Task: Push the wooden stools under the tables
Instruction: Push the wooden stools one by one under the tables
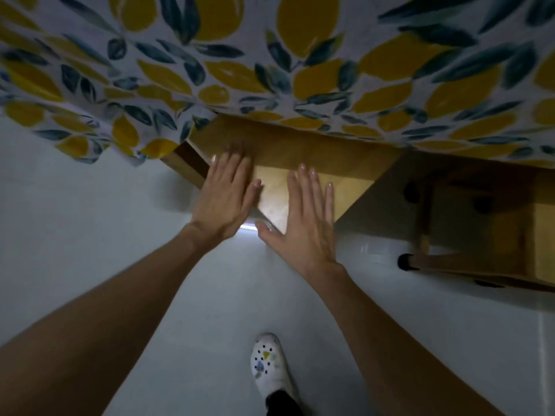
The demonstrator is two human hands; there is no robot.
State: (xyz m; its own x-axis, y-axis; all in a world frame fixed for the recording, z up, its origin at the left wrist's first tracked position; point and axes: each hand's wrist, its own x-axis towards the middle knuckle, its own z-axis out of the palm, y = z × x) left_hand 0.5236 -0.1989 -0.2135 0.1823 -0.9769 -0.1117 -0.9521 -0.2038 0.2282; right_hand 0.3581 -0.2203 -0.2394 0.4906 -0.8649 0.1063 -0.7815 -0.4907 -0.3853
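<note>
Head view: wooden stool [303, 163] at frame centre, partly beneath the tablecloth-covered table [270, 55]. Left hand [225, 199] and right hand [306, 223], fingers spread flat, rest on its near corner, gripping nothing.

A tablecloth [270, 64] printed with yellow lemons and dark leaves hangs beyond the hands, above a pale, glossy floor [75, 235], with a white perforated clog [270, 364] planted below the right hand.
</note>
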